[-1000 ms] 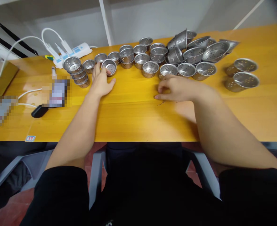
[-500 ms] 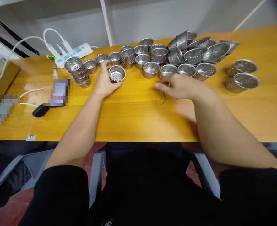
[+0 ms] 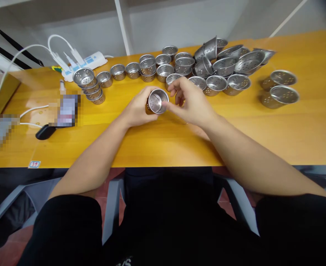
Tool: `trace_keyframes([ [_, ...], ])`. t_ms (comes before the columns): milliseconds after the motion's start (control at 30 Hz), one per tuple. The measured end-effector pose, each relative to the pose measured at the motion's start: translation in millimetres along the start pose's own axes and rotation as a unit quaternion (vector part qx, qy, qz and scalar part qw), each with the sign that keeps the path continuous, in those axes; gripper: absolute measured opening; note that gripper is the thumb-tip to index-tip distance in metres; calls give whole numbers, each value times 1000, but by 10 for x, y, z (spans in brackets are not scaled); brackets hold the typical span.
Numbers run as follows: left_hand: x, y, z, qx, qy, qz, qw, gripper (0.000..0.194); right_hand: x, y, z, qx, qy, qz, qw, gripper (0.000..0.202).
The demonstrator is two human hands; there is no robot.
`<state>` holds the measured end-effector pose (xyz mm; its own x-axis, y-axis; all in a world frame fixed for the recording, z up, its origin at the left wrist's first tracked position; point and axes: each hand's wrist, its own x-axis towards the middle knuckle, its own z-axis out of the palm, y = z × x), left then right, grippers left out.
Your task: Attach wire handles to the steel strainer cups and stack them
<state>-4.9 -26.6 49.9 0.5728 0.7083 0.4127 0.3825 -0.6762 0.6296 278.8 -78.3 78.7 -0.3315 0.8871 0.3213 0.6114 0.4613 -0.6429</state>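
Note:
My left hand (image 3: pixel 139 107) is wrapped around a small perforated metal cup (image 3: pixel 158 101), lifted and tilted so that its inside faces me. A thin line shows inside this cup; I cannot tell what it is. At the cup's right rim is my right hand (image 3: pixel 189 98), its thumb tip at the edge and its other fingers loosely bent, apart from the thumb. Nothing can be made out between them. Partly behind the right hand stands another perforated cup (image 3: pixel 174 79). A bit of thin wire (image 3: pixel 186 122) shows on the table below the right wrist.
Several similar cups stand in rows along the back, with a leaning heap (image 3: pixel 225 64) at right. A stack of cups (image 3: pixel 88 85) rises at left, near a white power strip (image 3: pixel 92 61), a phone (image 3: pixel 68 111) and a black object (image 3: pixel 46 132). Two cups (image 3: pixel 281 96) stand far right.
My left hand has lifted the cup from the table and brought it right and nearer, tilting it. The right hand has moved left from the curved wires to the cup's rim.

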Motion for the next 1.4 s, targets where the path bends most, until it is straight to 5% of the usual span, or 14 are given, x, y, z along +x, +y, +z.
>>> trace_keyframes([
  [100,-16,56,50,-11,-27,10,1000,82,23,-4,159,-15,-5,-12,1000,74],
  [333,-38,44,87,-18,-42,10,999,81,23,24,103,-31,-17,-9,999,47],
  [600,14,-207,140,-224,-8,-67,972,99,1,-75,-26,-22,-43,-37,998,38],
  [867,31,-123,13,-225,2,-81,971,82,28,7,-54,4,-48,-78,996,52],
  [1133,11,-98,-24,-245,7,-76,966,83,-12,-89,0,25,-42,-74,996,45],
  [1400,-7,-200,-39,-272,8,-65,960,85,57,159,105,184,1,-142,973,61],
])
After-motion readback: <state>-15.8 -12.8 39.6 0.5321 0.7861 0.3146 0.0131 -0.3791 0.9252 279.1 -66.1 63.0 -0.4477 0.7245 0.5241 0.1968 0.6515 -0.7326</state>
